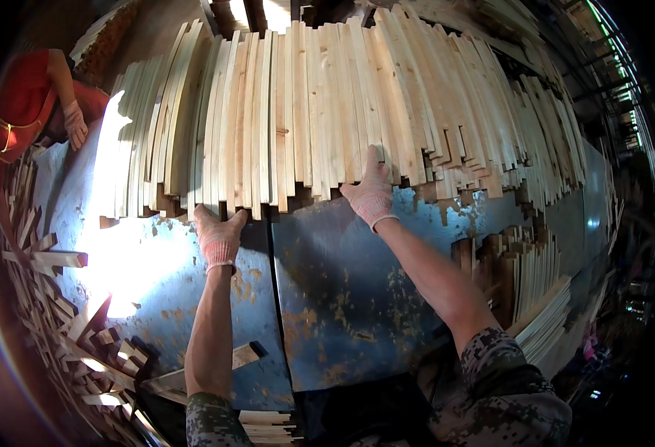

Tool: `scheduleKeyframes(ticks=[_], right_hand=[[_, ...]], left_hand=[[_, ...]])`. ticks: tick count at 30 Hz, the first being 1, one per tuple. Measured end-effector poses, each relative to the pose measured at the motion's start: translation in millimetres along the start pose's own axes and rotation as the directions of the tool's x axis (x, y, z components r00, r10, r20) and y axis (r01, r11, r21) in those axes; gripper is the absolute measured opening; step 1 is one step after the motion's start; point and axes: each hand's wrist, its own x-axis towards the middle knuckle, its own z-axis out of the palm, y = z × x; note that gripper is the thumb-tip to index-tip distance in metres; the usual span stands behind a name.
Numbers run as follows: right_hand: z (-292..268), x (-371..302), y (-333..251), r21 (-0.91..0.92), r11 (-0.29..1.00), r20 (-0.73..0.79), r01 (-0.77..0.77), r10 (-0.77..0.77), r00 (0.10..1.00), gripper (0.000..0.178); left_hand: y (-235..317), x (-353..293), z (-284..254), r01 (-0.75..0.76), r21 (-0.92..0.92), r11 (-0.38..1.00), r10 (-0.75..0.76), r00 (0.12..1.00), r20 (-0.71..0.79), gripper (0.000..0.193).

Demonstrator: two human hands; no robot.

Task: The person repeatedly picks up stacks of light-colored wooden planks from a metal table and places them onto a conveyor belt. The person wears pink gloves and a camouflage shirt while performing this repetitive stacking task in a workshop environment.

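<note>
A wide row of pale wooden strips (320, 112) lies side by side across a worn blue metal table (327, 290), their near ends uneven. My left hand (219, 237), in a whitish-pink knit glove, touches the near ends left of the middle, thumb and fingers spread apart. Farther right, my gloved right hand (372, 195) rests against the near ends too. One of its fingers stretches forward over a strip and the thumb points left. Neither hand is wrapped round a single strip. Some fingertips are hidden by the wood.
Short offcuts (111, 357) lie heaped at the lower left. A loose strip (245, 356) lies near my left forearm. More stacked strips (525, 261) stand at the right. At the far left, a person in red (26, 104) has a gloved hand (75, 125) near the table's edge.
</note>
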Motion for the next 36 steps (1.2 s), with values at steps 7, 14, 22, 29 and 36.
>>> scheduleKeyframes(ticks=[7,14,22,29,36], right_hand=[[8.1,0.1,-1.5,-0.017,1.000,-0.058,0.024,-0.025,0.998,0.114],[18.6,-15.2,22.5,0.096,0.990,-0.165,0.105,-0.088,0.982,0.105],[23.5,-152.9,89.0,0.241,0.958,-0.097,0.157,-0.137,0.986,0.103],[27.4,-285.7,184.6,0.133,0.986,-0.096,0.100,-0.087,0.992,0.105],[33.5,-401.7,273.9,0.111,0.993,-0.016,0.027,-0.026,1.000,0.114]], left_hand=[[-8.4,4.1,21.9,-0.038,0.015,0.999,0.040,0.991,-0.129,0.075],[-24.2,-19.4,24.6,-0.065,-0.017,0.998,0.062,0.985,-0.162,0.071],[-139.0,-158.3,21.5,-0.069,-0.127,0.989,0.036,0.968,-0.248,0.085],[-180.4,-326.8,-1.6,0.206,-0.169,0.964,-0.229,0.965,-0.129,0.092],[-265.9,-468.2,-11.4,0.247,-0.055,0.967,-0.249,0.967,-0.042,0.102]])
